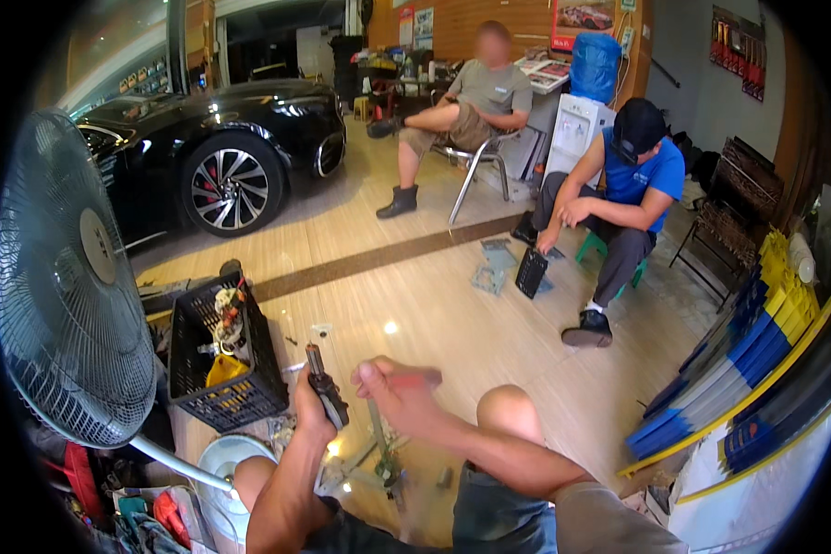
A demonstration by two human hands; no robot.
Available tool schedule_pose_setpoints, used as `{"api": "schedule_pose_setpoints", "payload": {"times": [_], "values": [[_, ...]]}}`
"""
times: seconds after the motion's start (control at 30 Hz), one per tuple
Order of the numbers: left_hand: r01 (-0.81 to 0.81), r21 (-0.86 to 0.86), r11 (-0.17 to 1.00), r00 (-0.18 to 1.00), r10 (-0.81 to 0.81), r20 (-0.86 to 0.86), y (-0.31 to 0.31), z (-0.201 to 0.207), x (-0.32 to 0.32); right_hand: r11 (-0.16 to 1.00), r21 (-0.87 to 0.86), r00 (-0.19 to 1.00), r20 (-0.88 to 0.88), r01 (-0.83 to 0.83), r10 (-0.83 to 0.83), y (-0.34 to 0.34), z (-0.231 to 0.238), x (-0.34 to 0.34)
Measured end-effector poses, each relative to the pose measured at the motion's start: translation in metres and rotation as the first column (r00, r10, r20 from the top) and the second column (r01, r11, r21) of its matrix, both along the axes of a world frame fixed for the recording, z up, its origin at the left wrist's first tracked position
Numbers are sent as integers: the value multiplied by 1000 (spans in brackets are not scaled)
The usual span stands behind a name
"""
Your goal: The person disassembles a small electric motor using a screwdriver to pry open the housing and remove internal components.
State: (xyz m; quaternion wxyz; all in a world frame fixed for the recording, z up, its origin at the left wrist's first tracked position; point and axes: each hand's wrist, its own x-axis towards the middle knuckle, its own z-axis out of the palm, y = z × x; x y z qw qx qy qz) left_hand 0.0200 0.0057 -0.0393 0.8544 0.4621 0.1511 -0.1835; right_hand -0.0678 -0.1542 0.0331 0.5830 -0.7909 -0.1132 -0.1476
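Observation:
My left hand [314, 415] is closed round a dark mechanical part [328, 392], whose narrow metal shaft with a coppery tip points up. Just to its right, my right hand [390, 399] grips a red-handled tool [417, 379], smeared by motion; its exact kind is unclear. The two hands are close together but apart, above my knees. On the floor below them lie loose metal pieces [388, 471] and a small grey cylinder [444, 477].
A black plastic crate [272, 397] of parts stands left, beside a large fan [74, 277] and a pale basin [222, 462]. Ahead are a black car [231, 138], a seated person [494, 92], and another person in blue [637, 185] holding a black perforated piece [531, 272]. Blue-yellow panels [720, 360] lean right.

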Motion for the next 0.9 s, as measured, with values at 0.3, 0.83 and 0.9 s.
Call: {"api": "schedule_pose_setpoints", "payload": {"times": [0.3, 0.83, 0.9], "values": [[-1, 113, 994, 998, -7, 66, -6, 9, -11, 1000, -10, 990, -143, 4, -6, -14, -25, 12], [-51, 79, 996, 997, 47, 55, -5, 12, -12, 995, -79, 954, -296, -64, 38, -1, -41, 26], [-79, 81, 994, 989, 68, 133, -5, 13, -15, 977, -207, 969, -246, -56, 4, 2, -41, 25]]}}
